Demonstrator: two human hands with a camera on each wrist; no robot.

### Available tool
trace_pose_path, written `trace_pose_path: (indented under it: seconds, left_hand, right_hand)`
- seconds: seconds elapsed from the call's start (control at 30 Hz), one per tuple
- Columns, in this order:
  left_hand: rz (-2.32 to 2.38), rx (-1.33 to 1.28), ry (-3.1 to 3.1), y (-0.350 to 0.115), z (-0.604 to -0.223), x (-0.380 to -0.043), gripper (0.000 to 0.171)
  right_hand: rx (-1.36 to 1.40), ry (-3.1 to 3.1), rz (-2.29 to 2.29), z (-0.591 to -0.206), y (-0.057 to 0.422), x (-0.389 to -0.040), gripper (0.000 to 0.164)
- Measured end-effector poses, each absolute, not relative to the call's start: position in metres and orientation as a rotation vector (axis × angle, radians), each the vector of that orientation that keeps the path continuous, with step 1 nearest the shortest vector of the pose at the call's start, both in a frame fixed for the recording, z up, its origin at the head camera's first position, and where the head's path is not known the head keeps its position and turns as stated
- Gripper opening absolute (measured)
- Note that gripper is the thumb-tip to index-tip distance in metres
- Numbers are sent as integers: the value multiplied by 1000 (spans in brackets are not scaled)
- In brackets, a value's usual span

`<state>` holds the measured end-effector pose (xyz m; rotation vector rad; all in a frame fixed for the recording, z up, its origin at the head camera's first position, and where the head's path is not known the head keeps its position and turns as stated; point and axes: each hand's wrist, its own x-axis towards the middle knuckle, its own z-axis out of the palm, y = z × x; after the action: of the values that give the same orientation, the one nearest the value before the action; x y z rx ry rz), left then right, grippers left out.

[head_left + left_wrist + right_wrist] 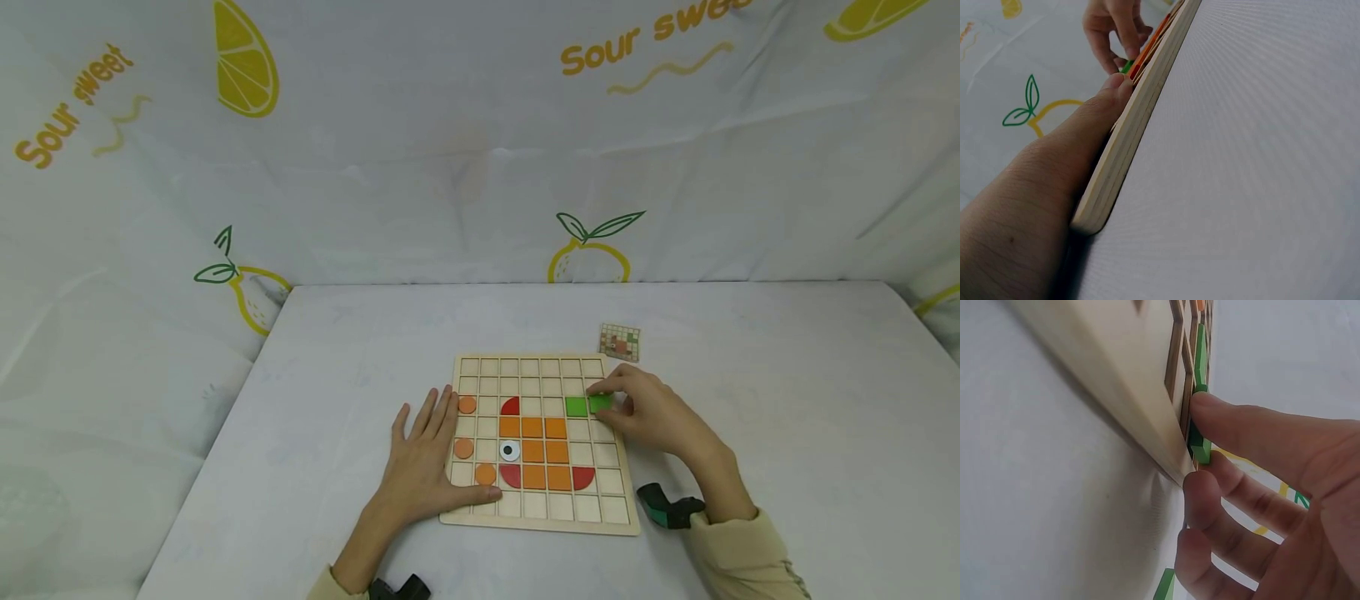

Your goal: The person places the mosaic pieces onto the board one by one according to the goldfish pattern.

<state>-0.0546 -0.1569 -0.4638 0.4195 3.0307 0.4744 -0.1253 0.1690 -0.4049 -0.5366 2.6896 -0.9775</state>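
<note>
A wooden grid board (540, 527) lies on the table. My left hand (427, 467) rests on its left edge, fingers straight and thumb over the lower cells. At the board's right edge, my right hand (648, 412) pinches a green square tile (1200, 450) between thumb and finger, over the end cell. Beside it, another green square tile (576, 407) sits in a cell. Several orange square tiles (533, 452) fill the middle, with red quarter-circle tiles (582, 477) and an eye tile (509, 451) around them. Orange round tiles (485, 474) lie on the left.
A small picture card (620, 342) with a grid pattern lies behind the board's back right corner. Low in the right wrist view, a green piece (1164, 584) shows only partly. White lemon-print cloth (420, 167) hangs behind the white table (765, 375).
</note>
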Motion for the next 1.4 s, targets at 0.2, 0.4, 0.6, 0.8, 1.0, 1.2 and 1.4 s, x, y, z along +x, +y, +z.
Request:
trace_pose_path:
  seconds: [0.2,0.4,0.6,0.8,1.0,1.2,1.4]
  left_hand:
    - [470,419,3033,-157,-464,-55,138]
    - [464,419,3034,-157,-463,-55,138]
    - [456,419,3034,-157,-463,-55,137]
    - [459,434,3054,-157,-464,-55,137]
    - [470,437,3051,-157,-464,-55,138]
    - [495,443,3061,-156,-464,-54,138]
    - [510,443,3059,-156,-462,-54,137]
  right_hand:
    - [-511,2667,-986,-405,169,-125,30]
    - [-528,2674,-975,-406,169,-125,30]
    - [-533,2674,-971,-406,169,-125,31]
    - [-535,2663,-975,-406,170,-125,32]
    - [-536,2653,-981,-405,170,-125,33]
    - [-557,2663,-973,-404,170,-124,32]
    - [-531,2642,-997,-405,170,-124,33]
